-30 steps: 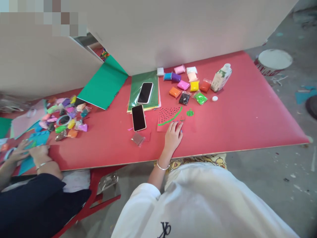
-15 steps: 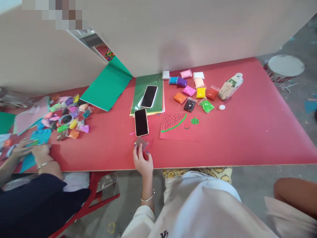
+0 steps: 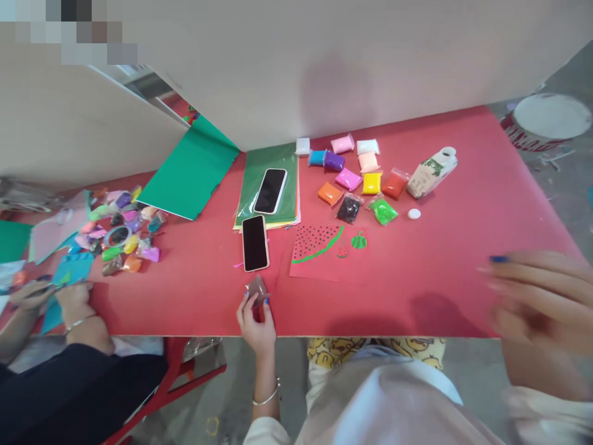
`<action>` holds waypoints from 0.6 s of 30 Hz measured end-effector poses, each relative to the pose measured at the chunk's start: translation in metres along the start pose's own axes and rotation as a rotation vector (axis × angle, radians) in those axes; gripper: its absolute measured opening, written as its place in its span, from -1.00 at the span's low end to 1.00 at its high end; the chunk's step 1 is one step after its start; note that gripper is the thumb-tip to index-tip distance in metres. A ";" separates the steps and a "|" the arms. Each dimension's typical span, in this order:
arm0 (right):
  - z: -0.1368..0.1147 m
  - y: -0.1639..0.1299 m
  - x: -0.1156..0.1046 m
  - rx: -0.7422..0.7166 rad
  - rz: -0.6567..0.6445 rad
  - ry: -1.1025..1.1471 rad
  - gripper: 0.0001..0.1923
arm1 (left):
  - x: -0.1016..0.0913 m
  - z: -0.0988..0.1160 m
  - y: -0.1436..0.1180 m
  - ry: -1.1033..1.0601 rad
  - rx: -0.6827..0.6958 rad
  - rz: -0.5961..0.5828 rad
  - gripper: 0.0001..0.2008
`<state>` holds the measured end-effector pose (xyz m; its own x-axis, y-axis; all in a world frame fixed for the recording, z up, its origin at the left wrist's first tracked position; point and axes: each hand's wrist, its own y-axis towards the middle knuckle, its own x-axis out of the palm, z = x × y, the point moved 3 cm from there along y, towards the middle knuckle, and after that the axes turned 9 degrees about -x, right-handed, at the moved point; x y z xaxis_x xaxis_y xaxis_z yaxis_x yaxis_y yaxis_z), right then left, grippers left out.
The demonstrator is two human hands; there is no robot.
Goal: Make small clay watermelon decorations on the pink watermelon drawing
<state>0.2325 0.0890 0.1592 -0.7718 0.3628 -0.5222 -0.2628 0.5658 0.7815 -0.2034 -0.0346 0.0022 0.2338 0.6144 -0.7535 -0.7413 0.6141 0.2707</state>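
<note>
Your right hand (image 3: 537,303) has come up blurred near the lens, fingers spread, holding nothing. Your left hand (image 3: 256,321) pinches 1 small brown clay packet (image 3: 257,288) at the red table (image 3: 445,247) edge, below the phone (image 3: 255,242).

Head view, steeply down over table (image 3: 440,296)

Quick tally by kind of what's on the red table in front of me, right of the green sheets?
Small clay packets in the cluster: 11
Dark-screened phones: 2
Tilted white carton: 1
Round white cap: 1
Red watermelon card: 1
Brown packet in left hand: 1
Total: 17
</note>
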 end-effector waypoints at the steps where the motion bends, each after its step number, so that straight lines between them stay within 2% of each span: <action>1: 0.006 0.000 0.014 -0.066 -0.023 0.006 -0.77 | 0.000 -0.002 0.000 0.003 0.007 -0.001 -0.71; 3: 0.017 -0.003 0.044 -0.169 -0.106 0.017 -0.66 | 0.001 -0.006 -0.001 0.012 0.041 0.004 -0.72; 4: 0.023 -0.005 0.058 -0.158 -0.150 0.003 -0.66 | 0.001 -0.008 -0.002 0.016 0.067 0.008 -0.72; 7: 0.038 -0.014 0.096 -0.035 -0.319 -0.065 -0.76 | 0.000 -0.010 -0.003 0.048 0.169 0.029 -0.63; 10: 0.048 -0.023 0.122 0.072 -0.459 -0.076 -0.80 | -0.001 -0.006 -0.003 0.113 0.267 0.041 -0.39; 12: 0.054 -0.027 0.134 0.126 -0.478 -0.043 -0.80 | 0.001 -0.001 0.000 0.153 0.318 -0.014 -0.31; 15: 0.059 -0.032 0.146 0.162 -0.439 0.003 -0.81 | 0.004 0.009 0.000 0.182 0.423 -0.143 -0.48; 18: 0.062 -0.037 0.152 0.159 -0.397 0.025 -0.79 | 0.006 0.025 -0.010 0.155 0.542 -0.171 -0.62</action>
<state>0.1609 0.1691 0.0300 -0.6431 0.0765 -0.7619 -0.4513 0.7660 0.4578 -0.1793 -0.0248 0.0103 0.1964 0.4301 -0.8811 -0.2640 0.8887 0.3750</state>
